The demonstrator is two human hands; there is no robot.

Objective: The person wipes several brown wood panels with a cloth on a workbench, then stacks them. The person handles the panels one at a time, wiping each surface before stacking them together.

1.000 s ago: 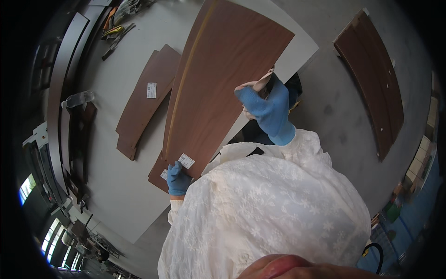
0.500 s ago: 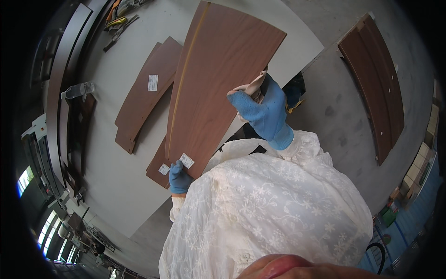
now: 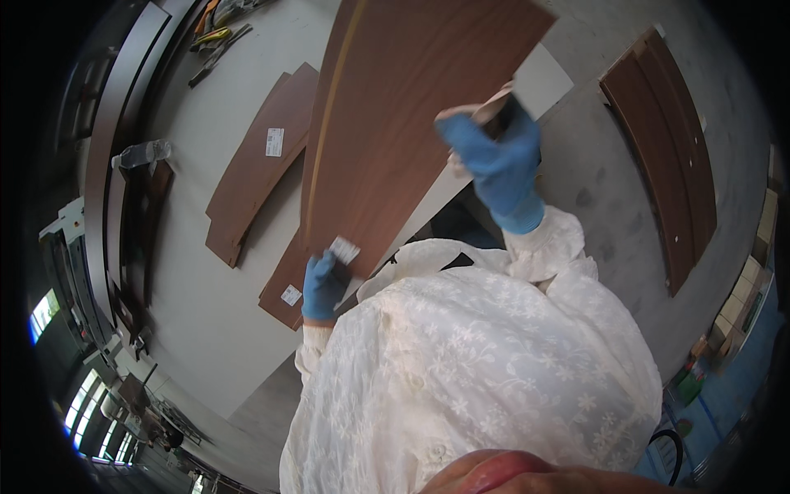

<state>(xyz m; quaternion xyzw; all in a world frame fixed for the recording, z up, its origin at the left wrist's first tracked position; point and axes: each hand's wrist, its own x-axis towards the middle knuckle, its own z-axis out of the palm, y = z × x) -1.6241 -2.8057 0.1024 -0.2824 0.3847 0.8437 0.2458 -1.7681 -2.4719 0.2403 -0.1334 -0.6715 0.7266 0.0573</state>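
A large curved wood-grain panel (image 3: 403,107) with a yellowish stripe along its left side is lifted at a tilt above the white table. My left hand (image 3: 322,288), in a blue glove, is closed on its near end beside a white label (image 3: 345,249). At the panel's right edge, my blue-gloved right hand (image 3: 500,165) is closed on a cream cloth (image 3: 485,109), somewhat blurred. Whether those fingers also grip the panel is hidden. Beneath the near end lies another brown panel (image 3: 284,284) with a label, mostly covered. A shorter curved panel (image 3: 259,165) rests to the left.
The white table (image 3: 193,272) carries a plastic bottle (image 3: 144,154) and long dark curved strips (image 3: 123,99) at its left. Cutters and hand tools (image 3: 218,49) lie at the far left. A brown curved panel (image 3: 666,156) stands at the right over the grey floor (image 3: 588,239).
The large panel has risen and shifted away and to the right, its far end now past the upper edge of view. My right hand moved with it, up and right; the left rose slightly.
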